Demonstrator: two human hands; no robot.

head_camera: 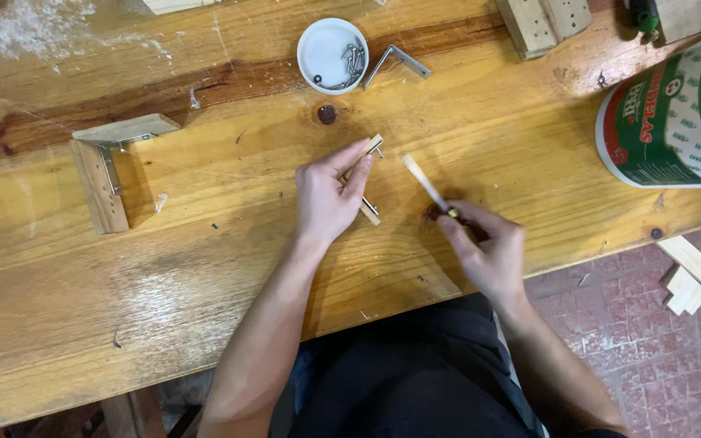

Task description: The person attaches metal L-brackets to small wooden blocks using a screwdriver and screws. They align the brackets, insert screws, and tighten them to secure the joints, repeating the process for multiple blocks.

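I observe the left hand [328, 199] resting on the wooden workbench [204, 268], its fingers pinched on a small wooden strip [371, 150] with a metal fitting against it. The strip lies slanted on the bench top, near the middle of the bench, its lower end [371, 215] showing below the hand. I cannot tell exactly how the metal part is fixed to the wood.

The right hand [488, 251] sits just to the right, near the bench's front edge, fingers pressed together around the handle of a slim tool [425, 182]; its pale shaft angles up and to the left, with the tip close to the strip but apart from it. I cannot tell what kind of tool it is.

Further back I note a white round dish [326, 50] holding screws [350, 63], with a metal corner bracket [395, 63] just beside it. To the left lies an L-shaped wooden corner piece [99, 174] with a bracket in its inside angle. A white and green bucket [679, 113] lies on its side at the right edge. Offcuts of wood [695, 272] lie on the red tile floor.
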